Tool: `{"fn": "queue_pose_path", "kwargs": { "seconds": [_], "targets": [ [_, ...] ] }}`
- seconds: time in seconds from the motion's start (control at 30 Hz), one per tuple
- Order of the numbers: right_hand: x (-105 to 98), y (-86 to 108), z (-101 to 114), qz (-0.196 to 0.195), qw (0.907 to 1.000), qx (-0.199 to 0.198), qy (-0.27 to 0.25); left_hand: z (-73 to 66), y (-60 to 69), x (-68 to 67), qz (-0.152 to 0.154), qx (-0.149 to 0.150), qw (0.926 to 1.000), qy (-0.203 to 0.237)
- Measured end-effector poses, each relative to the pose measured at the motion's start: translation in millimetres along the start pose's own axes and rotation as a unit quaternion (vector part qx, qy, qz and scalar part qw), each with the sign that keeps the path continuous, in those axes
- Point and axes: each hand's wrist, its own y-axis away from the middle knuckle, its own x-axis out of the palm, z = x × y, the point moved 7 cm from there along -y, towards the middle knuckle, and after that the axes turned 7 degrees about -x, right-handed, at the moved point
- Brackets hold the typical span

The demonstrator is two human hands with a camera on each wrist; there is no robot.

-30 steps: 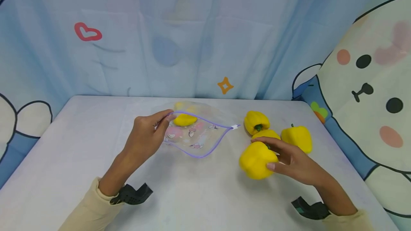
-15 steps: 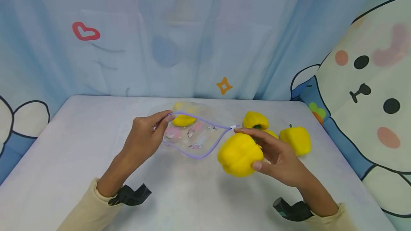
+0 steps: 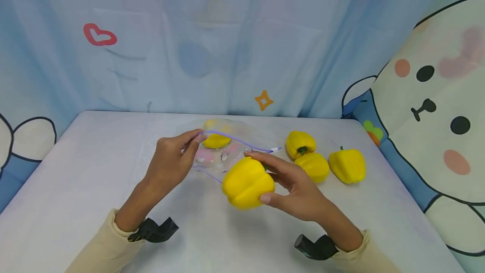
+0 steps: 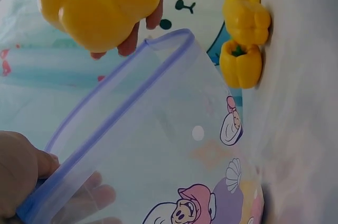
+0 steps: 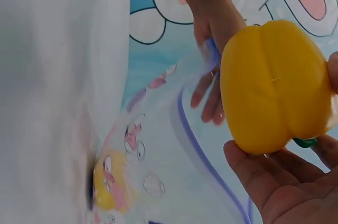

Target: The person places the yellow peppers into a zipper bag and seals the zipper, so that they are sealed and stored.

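A clear zip bag (image 4: 174, 123) with a purple zip edge and cartoon prints stands with its mouth parted. My left hand (image 3: 174, 155) pinches the bag's rim at its left end. Inside the bag, at the back, lies a yellow bell pepper (image 5: 108, 182). My right hand (image 3: 295, 184) grips another yellow bell pepper (image 3: 247, 183) between thumb and fingers, raised off the table. In the head view this pepper overlaps the front of the bag's mouth. The left wrist view has it just outside the opening, and its green stem shows in the right wrist view.
Three more yellow bell peppers stand on the white table (image 3: 189, 231) to the right: one at the back (image 3: 300, 143), one in front of it (image 3: 313, 167) and one farther right (image 3: 347, 166). A patterned blue curtain (image 3: 227, 54) hangs behind the table.
My right hand has carried its yellow bell pepper leftward, from beside the other peppers to the bag's mouth. The left hand has kept its pinch on the bag's rim, almost unmoved.
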Motion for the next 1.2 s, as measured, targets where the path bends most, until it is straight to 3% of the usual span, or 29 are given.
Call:
{"fn": "queue_pose_path", "kwargs": {
  "seconds": [0.17, 0.43, 0.8, 1.07, 1.2],
  "targets": [
    [13.2, -10.6, -3.4, 0.018, 0.9997, -0.015, 0.010, -0.4, 0.3, 0.9, 0.006, -0.006, 1.0000, -0.005],
    [20.7, -19.9, -11.1, 0.009, 0.9997, -0.024, -0.001, -0.1, 2.0, 1.3, 0.010, -0.002, 0.9999, -0.006],
    [22.3, -23.3, -25.8, -0.046, 0.9958, 0.052, 0.059, -3.3, 2.8, 6.8, 0.024, 0.021, 0.9995, 0.002],
    [25.0, -23.9, -38.2, -0.021, 0.9854, 0.103, 0.134, -4.2, 2.4, 7.7, 0.024, 0.011, 0.9996, -0.009],
    [24.3, -24.3, -41.3, -0.027, 0.9781, 0.113, 0.173, -3.4, 1.6, 9.5, 0.024, 0.006, 0.9996, -0.010]
  ]
}}
